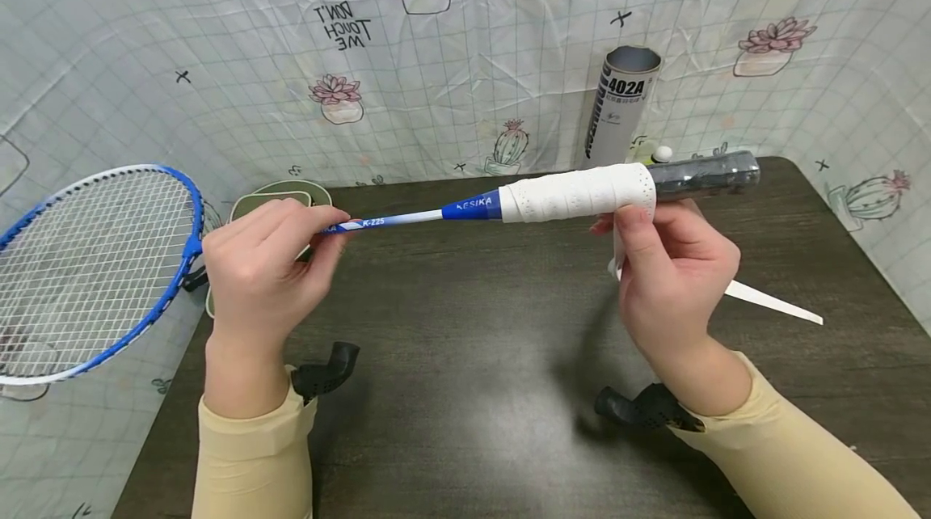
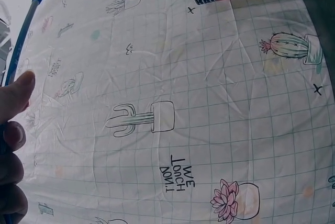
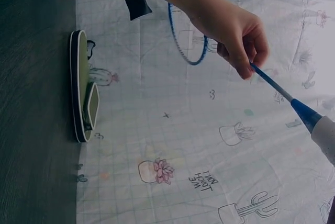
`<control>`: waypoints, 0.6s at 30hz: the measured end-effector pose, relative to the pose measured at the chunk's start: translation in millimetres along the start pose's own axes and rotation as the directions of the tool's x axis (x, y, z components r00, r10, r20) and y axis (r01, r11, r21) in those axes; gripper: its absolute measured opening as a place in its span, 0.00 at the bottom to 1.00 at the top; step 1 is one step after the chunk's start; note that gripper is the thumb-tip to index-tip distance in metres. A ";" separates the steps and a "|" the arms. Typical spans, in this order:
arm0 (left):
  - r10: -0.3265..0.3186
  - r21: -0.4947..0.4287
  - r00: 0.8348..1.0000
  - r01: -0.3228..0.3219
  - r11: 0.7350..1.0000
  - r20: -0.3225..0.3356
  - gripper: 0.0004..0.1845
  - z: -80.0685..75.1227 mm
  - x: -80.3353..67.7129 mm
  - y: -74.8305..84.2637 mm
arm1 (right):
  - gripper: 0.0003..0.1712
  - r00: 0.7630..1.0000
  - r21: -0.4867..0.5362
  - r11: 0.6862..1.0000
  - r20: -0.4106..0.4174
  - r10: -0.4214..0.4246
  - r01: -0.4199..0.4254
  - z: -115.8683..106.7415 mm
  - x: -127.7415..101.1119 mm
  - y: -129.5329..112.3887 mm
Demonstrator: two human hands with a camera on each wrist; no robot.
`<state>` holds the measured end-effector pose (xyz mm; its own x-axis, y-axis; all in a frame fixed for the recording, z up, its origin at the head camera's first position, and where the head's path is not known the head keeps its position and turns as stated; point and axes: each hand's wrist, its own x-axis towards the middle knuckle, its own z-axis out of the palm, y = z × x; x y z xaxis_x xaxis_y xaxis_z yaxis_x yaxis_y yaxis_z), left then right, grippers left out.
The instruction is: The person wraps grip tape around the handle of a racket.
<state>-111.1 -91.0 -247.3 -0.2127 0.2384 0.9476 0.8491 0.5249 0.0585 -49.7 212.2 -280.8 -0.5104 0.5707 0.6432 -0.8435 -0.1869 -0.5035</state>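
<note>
We've got most of the blue badminton racket's (image 1: 407, 217) handle wrapped in white grip tape (image 1: 578, 191), left hand (image 1: 265, 260) pinching the shaft, right hand (image 1: 672, 272) clamped on the tape's loose tail just below the handle, dark butt end beyond it still bare.

one racket (image 1: 407, 217), one shuttlecock tube (image 1: 621, 105), one green case (image 1: 280, 200), two hands (image 1: 265, 268)

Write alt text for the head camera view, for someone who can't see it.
Two hands hold a blue badminton racket level above a dark table: the left hand grips the shaft, and the right hand pinches white grip tape partly wrapped round the handle, its loose end trailing. A shuttlecock tube stands behind against a cactus-print cloth.
</note>
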 end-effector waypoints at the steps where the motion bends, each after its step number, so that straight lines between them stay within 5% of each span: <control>1: 0.004 -0.007 1.000 -0.004 1.000 0.007 0.04 0.0 -0.7 -0.3 | 0.18 1.000 -0.003 1.000 -0.002 -0.001 0.001 -0.4 0.4 -0.1; 10: 0.019 -0.011 1.000 -0.018 1.000 0.019 0.12 2.6 -2.4 -3.4 | 0.07 1.000 0.061 0.998 -0.003 0.011 -0.011 2.7 -1.2 -1.3; 18: -0.031 0.067 0.997 0.026 0.997 0.065 0.11 4.5 -1.8 -2.3 | 0.16 1.000 -0.023 1.000 0.009 -0.004 0.004 -1.4 -0.4 0.1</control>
<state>-114.8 -89.0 -250.6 -0.2699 0.2749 0.9228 0.8088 0.5847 0.0623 -49.3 213.1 -281.9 -0.5082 0.5645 0.6504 -0.8417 -0.1658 -0.5138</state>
